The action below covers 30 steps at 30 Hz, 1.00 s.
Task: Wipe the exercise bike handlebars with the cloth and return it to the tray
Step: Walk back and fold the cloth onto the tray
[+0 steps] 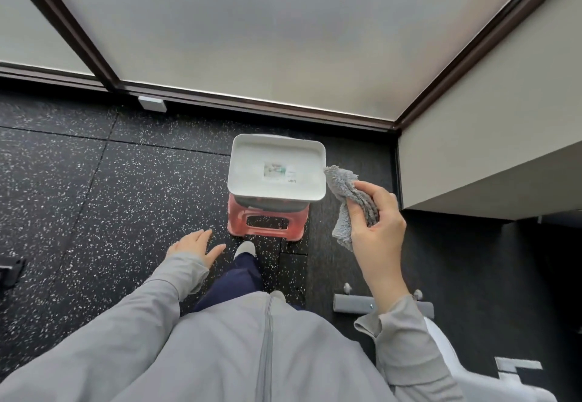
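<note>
Right hand (376,216) pinches the crumpled grey cloth (345,200); left hand (196,244) open, empty.

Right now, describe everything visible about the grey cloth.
The cloth is grey and fluffy, like microfibre, bunched and folded. The right hand pinches it between thumb and fingers, in the air beside the right edge of the white tray. One end points toward the tray rim; the other hangs below the hand. Only the hand clearly touches it.
</note>
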Each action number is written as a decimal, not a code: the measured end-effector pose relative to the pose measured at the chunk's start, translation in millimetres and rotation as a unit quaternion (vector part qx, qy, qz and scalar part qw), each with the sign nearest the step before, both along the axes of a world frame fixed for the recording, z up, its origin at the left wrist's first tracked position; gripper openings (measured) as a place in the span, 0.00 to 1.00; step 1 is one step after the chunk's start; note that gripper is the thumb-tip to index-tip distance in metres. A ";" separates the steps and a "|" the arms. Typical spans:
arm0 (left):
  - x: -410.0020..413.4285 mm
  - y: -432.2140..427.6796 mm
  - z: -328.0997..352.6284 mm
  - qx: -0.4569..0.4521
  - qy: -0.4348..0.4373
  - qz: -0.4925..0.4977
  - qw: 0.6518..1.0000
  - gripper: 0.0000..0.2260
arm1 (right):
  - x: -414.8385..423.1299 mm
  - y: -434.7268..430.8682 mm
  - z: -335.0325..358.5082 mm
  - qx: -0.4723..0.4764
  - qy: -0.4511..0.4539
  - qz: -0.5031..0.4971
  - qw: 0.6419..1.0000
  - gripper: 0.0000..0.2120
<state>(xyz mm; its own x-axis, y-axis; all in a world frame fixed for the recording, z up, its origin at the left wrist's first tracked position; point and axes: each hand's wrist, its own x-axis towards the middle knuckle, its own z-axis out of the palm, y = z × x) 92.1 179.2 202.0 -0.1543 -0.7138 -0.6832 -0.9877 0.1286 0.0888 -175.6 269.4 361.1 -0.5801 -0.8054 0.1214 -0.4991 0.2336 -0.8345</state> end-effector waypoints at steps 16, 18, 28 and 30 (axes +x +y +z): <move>-104.1 -139.1 73.7 0.005 0.375 0.165 0.912 0.19 | 14.5 -157.0 -30.8 -0.004 0.007 0.014 1.000 0.13; -125.8 -142.9 91.6 0.045 0.452 0.208 0.866 0.16 | 14.5 -169.5 -35.7 -0.008 0.016 0.034 0.999 0.12; -166.6 -158.9 86.2 0.154 0.488 0.339 0.790 0.14 | 6.4 -177.5 -64.3 0.054 -0.051 0.131 0.989 0.13; -168.4 -156.1 84.7 0.164 0.492 0.358 0.776 0.18 | 3.2 -175.5 -68.4 0.051 -0.068 0.124 0.989 0.12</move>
<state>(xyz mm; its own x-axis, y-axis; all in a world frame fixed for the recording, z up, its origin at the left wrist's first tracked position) -76.3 23.2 286.7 -0.3597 -0.6701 -0.6493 -0.2288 -0.6113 0.7576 -172.4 93.9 292.7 -0.3693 -0.9287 -0.0330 -0.4366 0.2047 -0.8760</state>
